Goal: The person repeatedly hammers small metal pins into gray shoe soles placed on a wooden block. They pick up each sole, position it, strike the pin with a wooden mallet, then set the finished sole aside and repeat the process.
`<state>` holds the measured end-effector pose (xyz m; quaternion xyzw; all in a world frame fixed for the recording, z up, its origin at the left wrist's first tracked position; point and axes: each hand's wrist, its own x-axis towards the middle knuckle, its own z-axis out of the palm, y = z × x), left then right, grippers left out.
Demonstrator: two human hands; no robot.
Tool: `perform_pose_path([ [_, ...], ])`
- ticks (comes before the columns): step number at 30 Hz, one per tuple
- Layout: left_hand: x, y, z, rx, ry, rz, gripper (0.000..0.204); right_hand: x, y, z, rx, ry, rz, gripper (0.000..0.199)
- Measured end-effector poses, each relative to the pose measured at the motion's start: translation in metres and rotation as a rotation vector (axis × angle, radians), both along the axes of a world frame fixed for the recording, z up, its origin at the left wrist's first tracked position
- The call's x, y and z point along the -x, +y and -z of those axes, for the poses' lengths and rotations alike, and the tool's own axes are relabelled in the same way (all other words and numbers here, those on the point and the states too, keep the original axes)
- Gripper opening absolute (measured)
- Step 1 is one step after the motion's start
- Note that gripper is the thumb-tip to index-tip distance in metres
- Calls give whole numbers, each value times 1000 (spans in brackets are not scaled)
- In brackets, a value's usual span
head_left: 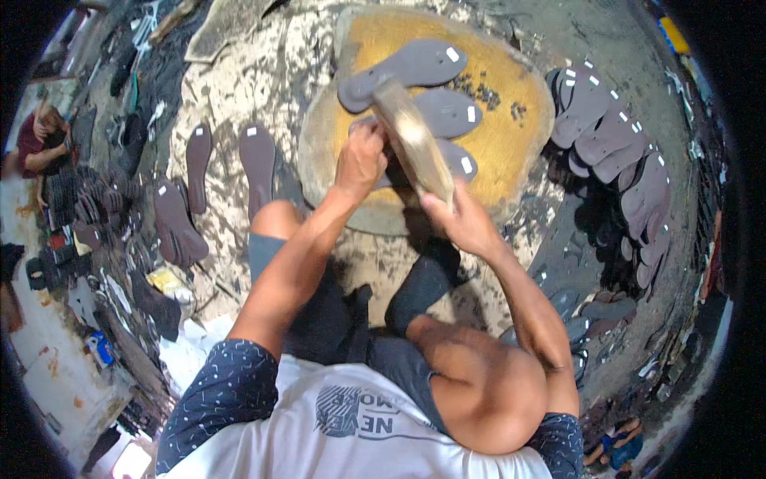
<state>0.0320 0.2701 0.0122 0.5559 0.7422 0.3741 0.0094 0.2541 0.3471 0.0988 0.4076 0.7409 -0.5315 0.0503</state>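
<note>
A round wooden block with a worn yellow top stands before my knees. Three grey sandal soles lie on it: one at the top, one in the middle, one lower. My left hand is closed over a small tool hidden in the fist, pressed on the lower sole's left end. My right hand grips a long wooden mallet, which slants up over the soles. Small dark punched bits lie scattered on the block.
A row of grey soles is stacked to the right of the block. More brown soles lie on the dirty floor to the left. Another person sits at the far left among dark sandal parts. Dark scraps lie at the right.
</note>
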Motion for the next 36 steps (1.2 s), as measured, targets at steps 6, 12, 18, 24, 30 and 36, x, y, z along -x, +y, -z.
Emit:
perform_pose_path([
  [6,19,13,-30,-160,-763,-333,27,-18,16,20,652,172,216,52],
  [12,27,-29,-29,10,-906,-228,35,-6,-2,16,846,299,423,46],
  [18,16,-41,-35,164,-844,-194,35,-18,-14,-6,821,228,449,47],
  [24,17,-49,-31,210,-543,-105,26,-7,4,-92,595,336,410,47],
  [30,11,-55,-26,78,-248,-50,18,-4,-14,-146,-135,1013,407,61],
  [36,11,-58,-14,48,-33,80,22,-9,-32,-18,478,211,77,51],
])
